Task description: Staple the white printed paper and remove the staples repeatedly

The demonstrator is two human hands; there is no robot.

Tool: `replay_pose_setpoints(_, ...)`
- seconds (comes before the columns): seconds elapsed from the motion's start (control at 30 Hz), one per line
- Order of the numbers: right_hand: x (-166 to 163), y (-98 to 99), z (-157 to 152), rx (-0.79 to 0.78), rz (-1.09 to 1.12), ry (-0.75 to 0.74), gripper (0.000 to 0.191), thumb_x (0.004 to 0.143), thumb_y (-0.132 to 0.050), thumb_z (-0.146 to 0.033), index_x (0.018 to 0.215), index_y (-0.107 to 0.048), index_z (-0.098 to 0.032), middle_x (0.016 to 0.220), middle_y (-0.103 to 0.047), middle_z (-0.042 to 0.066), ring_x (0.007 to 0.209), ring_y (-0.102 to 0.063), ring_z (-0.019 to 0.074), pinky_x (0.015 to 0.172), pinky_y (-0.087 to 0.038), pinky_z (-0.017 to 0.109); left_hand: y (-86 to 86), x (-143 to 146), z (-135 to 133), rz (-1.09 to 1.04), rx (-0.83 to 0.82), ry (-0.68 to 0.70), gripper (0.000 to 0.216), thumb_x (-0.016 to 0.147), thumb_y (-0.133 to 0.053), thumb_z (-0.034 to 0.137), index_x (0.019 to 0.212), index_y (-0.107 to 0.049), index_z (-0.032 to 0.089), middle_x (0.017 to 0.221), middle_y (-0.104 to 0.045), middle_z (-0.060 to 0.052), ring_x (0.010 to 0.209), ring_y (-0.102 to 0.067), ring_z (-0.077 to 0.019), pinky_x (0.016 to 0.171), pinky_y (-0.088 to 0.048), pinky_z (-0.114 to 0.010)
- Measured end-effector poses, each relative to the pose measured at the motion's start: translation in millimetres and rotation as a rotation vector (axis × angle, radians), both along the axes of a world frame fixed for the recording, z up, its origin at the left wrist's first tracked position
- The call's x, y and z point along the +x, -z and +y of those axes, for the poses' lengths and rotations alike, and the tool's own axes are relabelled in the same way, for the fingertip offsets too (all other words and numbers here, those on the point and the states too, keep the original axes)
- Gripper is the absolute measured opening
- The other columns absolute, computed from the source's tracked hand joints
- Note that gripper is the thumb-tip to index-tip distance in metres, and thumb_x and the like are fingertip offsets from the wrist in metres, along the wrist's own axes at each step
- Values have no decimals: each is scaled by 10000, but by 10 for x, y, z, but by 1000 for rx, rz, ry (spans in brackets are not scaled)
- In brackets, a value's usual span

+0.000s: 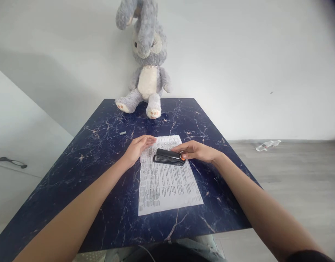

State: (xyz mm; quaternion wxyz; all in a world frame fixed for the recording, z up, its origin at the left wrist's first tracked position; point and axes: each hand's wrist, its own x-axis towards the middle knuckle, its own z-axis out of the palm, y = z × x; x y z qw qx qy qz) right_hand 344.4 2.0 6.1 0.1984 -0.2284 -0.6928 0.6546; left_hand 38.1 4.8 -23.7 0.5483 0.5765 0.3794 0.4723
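Stapler [169,157], black with orange tip, lies flat on upper part of printed sheet [165,178], mid-counter. Looks rigid, compact, moderately heavy for its size; smooth plastic shell likely slick, best gripped across body from sides, thumb on top. Right hand [197,150] touches its orange end with fingertips, fingers loosely curled, not closed around it. Left hand [137,147] lies flat and relaxed, pressing sheet's top left corner. Paper thin, limp, creases easily. Dark marbled counter [102,189] beneath; small staple strip [123,133] left; plush rabbit [147,62] at far edge.
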Motion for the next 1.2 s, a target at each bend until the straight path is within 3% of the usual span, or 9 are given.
replay_pose_setpoints(0.2,19,60,54,-49,-17,-28,476,879,-835,-352,1318,-720,-211,1315,-712,113,1188,-672,270,1046,-522,461,25,27,9,-84,-106,-4,521,990,-562,616,1053,-770,143,1191,-764,-153,1192,-692,-291,1169,-440,-492)
replay_pose_setpoints(0.33,0,65,31,54,-29,29,518,902,-804,-392,1370,-685,-204,1305,-712,131,1136,-693,272,1016,-545,477,40,17,26,-128,-137,-4,558,978,-564,648,1052,-770,134,1182,-765,-162,1191,-695,-292,1167,-445,-481)
replay_pose_setpoints(0.53,-253,44,-161,600,-173,117,555,868,-810,-282,1398,-654,-230,1358,-678,111,1185,-666,291,1025,-548,474,74,11,39,-137,-152,-6,588,968,-566,668,1073,-764,125,1194,-760,-177,1203,-689,-303,1163,-443,-485)
replay_pose_setpoints(0.63,-368,56,-263,765,-220,120,511,914,-657,-103,1404,-635,-246,1229,-737,70,1056,-719,238,926,-600,411,68,-11,50,-205,-165,-28,565,981,-563,645,1067,-759,123,1202,-758,-184,1229,-678,-306,1177,-429,-486)
replay_pose_setpoints(0.7,-389,78,-281,927,-205,205,594,915,-563,-28,1468,-575,-246,1326,-699,81,1163,-687,249,978,-587,443,45,-38,56,-273,-202,-18,543,998,-550,623,1086,-750,126,1254,-740,-189,1262,-662,-308,1181,-428,-483)
replay_pose_setpoints(0.83,-380,108,-248,1410,-349,425,613,922,-465,57,1454,-593,-219,1427,-642,94,1343,-558,308,1050,-526,535,-32,-84,40,-365,-394,123,520,1022,-528,586,1159,-714,121,1346,-692,-207,1249,-675,-321,1131,-489,-498)
replay_pose_setpoints(0.93,-402,95,-257,1656,-493,426,525,964,-498,45,1410,-633,-196,1426,-644,97,1342,-543,331,1023,-528,516,-73,-88,5,-341,-438,178,462,1022,-581,515,1189,-705,103,1259,-731,-206,1182,-714,-307,1098,-524,-478)
replay_pose_setpoints(1.07,-465,64,-312,1806,-574,367,435,996,-550,-3,1379,-652,-181,1425,-645,98,1311,-552,345,1005,-524,509,-60,-64,-24,-267,-361,182,298,960,-729,319,1186,-726,126,1192,-763,-141,1174,-716,-246,1153,-486,-414)
replay_pose_setpoints(1.2,-502,77,-318,1708,-531,425,460,973,-532,26,1357,-659,-192,1412,-654,93,1296,-559,338,1012,-508,505,0,-44,1,-213,-329,132,245,887,-803,249,1095,-759,127,1187,-763,-129,1137,-724,-230,1146,-495,-402)
